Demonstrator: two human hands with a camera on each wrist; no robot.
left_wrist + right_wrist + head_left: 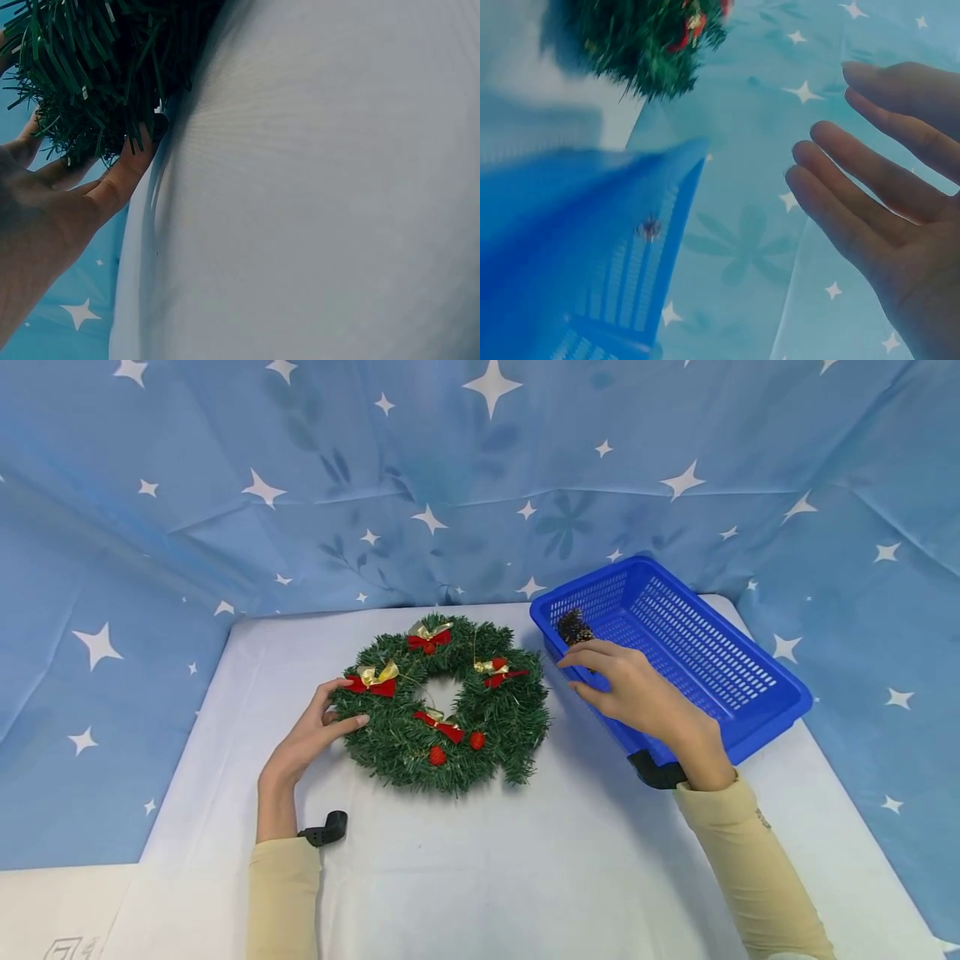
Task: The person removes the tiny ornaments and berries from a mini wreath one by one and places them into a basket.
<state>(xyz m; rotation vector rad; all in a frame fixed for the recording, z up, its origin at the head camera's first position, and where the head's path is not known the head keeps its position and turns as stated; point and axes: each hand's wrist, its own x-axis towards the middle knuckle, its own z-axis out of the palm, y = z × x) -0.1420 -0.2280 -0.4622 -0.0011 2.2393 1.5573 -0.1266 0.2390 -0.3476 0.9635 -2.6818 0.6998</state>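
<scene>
A green wreath (397, 752) lies on the white-covered table, dressed with red bows with gold ribbon and small red balls. My left hand (307, 735) holds its left edge between thumb and fingers; in the left wrist view the fingers (124, 176) reach into the dark green needles. Over the near left rim of a blue plastic basket (757, 727) hovers my right hand (630, 689), its fingers loosely bent and nothing between them. Brown pine cones (573, 625) lie at the basket's left end, partly hidden by that hand.
Blue cloth (450, 460) with white stars hangs behind and at both sides of the table. The basket stands tilted at the table's back right, its far corner close to the cloth. White cloth (465, 877) covers the table in front of the wreath.
</scene>
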